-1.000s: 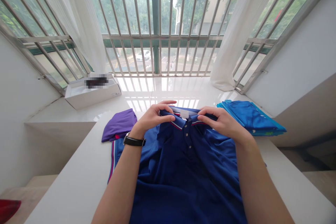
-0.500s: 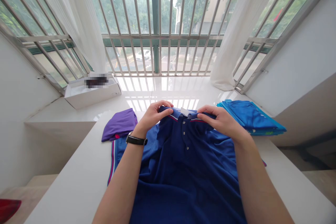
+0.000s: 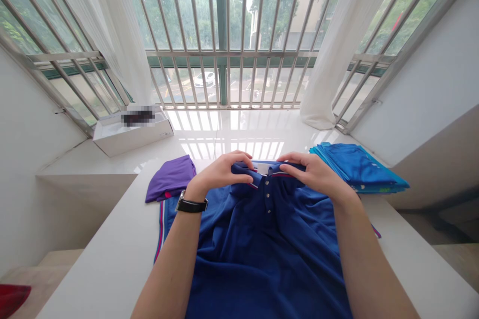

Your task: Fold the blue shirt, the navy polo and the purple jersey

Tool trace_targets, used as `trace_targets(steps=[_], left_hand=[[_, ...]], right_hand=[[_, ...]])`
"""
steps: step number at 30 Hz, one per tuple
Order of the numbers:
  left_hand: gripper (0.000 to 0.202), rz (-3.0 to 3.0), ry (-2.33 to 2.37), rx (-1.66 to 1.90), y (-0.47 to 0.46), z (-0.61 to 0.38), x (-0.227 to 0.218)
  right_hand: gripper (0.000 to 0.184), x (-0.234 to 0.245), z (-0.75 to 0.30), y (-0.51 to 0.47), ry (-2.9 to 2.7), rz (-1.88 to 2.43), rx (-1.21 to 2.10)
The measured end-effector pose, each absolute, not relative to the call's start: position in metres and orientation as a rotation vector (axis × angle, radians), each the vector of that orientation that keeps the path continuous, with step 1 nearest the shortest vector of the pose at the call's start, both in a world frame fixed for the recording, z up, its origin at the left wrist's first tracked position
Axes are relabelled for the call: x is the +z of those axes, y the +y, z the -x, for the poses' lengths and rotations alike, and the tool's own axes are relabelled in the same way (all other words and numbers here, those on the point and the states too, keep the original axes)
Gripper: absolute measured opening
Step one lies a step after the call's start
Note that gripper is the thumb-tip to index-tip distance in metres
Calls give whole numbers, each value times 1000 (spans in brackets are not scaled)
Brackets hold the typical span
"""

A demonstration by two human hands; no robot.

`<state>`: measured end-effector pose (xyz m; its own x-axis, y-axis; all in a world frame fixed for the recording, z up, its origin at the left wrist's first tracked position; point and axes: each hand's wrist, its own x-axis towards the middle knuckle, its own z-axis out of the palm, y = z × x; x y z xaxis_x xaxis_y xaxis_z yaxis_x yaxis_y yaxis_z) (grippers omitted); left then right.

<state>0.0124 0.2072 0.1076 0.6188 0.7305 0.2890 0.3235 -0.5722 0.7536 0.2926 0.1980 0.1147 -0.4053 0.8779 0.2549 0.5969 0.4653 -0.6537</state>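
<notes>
A dark blue polo shirt (image 3: 258,259) lies front up, its collar toward the window and its placket buttons done up. My left hand (image 3: 220,172) has the left side of the collar between thumb and fingers, the thumb lying along the front of the flap. On the right side, my right hand (image 3: 314,172) pinches the collar, thumb in front and fingers behind. White and red stripes edge the collar, and a white label (image 3: 263,168) shows inside the neck. Soft folds run across the chest.
A folded purple garment (image 3: 170,179) lies left of the shirt on the white table (image 3: 108,244). To the right is a stack of folded blue clothes (image 3: 359,167). A white box (image 3: 130,137) stands on the sill below the barred window.
The collar has come down slightly toward me. My left thumb and fingers have spread wider, and the left collar flap now folds down over the front. My right hand has barely moved.
</notes>
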Motion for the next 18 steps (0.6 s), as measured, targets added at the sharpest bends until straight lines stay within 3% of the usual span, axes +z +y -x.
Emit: trace_targets(steps=[12, 18], left_hand=[[23, -2333, 930, 632, 207, -28, 104], [26, -2379, 927, 591, 212, -31, 97]], right_hand=[[30, 108, -295, 203, -2149, 1256, 668], [34, 110, -295, 201, -2200, 1268, 845]])
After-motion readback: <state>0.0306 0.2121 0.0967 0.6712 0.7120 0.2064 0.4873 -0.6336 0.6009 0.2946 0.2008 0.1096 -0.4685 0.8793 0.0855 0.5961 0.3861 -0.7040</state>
